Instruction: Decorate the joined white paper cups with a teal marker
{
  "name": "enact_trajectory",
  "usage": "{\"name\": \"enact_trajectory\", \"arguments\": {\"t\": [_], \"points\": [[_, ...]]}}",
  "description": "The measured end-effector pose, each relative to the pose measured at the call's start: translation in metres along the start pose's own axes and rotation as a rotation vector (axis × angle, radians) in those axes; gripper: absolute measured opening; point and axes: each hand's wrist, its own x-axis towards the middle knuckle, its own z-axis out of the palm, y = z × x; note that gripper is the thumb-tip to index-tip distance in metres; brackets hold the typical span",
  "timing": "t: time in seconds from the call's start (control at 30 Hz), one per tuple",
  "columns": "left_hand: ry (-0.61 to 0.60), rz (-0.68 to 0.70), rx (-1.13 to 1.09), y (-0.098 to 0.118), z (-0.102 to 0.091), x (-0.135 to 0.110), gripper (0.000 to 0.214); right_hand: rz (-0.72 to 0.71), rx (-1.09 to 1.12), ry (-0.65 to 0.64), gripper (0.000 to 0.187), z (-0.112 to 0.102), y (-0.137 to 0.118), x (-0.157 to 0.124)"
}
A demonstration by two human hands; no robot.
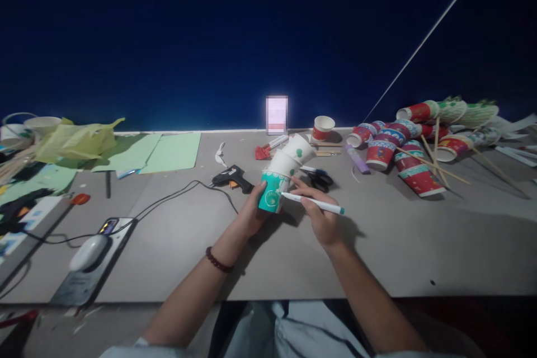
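My left hand (253,213) is wrapped round the teal end of a bent chain of nested paper cups (282,172), held just above the grey table (201,257). The chain's white cups with green dots curve up and away to the right. My right hand (319,216) pinches a white marker with a teal cap (312,203), its tip touching or nearly touching the teal cup. A dark bead bracelet sits on my left wrist.
A black glue gun (232,178) with its cord lies left of the cups, black scissors (321,180) just behind. Several red and blue cups (398,156) and wooden sticks lie at right. Green paper sheets (168,152) and a power strip (94,254) are at left.
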Motion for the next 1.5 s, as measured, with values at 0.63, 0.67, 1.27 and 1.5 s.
{"name": "enact_trajectory", "arguments": {"t": [0.63, 0.67, 1.27, 1.5], "points": [[0.009, -0.003, 0.021, 0.0004, 0.0016, -0.0012, 0.034, 0.003, -0.034, 0.001, 0.020, 0.0015, -0.0025, -0.0001], [0.014, 0.008, 0.032, 0.0002, 0.0014, -0.0012, 0.034, 0.002, -0.040, 0.001, 0.020, 0.0017, -0.0025, -0.0001], [-0.002, 0.040, 0.062, -0.0032, -0.0027, 0.0012, 0.040, -0.001, -0.057, 0.003, 0.019, 0.0018, -0.0001, 0.0002], [-0.052, 0.069, 0.054, -0.0050, -0.0061, 0.0038, 0.046, -0.015, -0.061, -0.011, 0.020, 0.0012, 0.0014, 0.0000]]}}
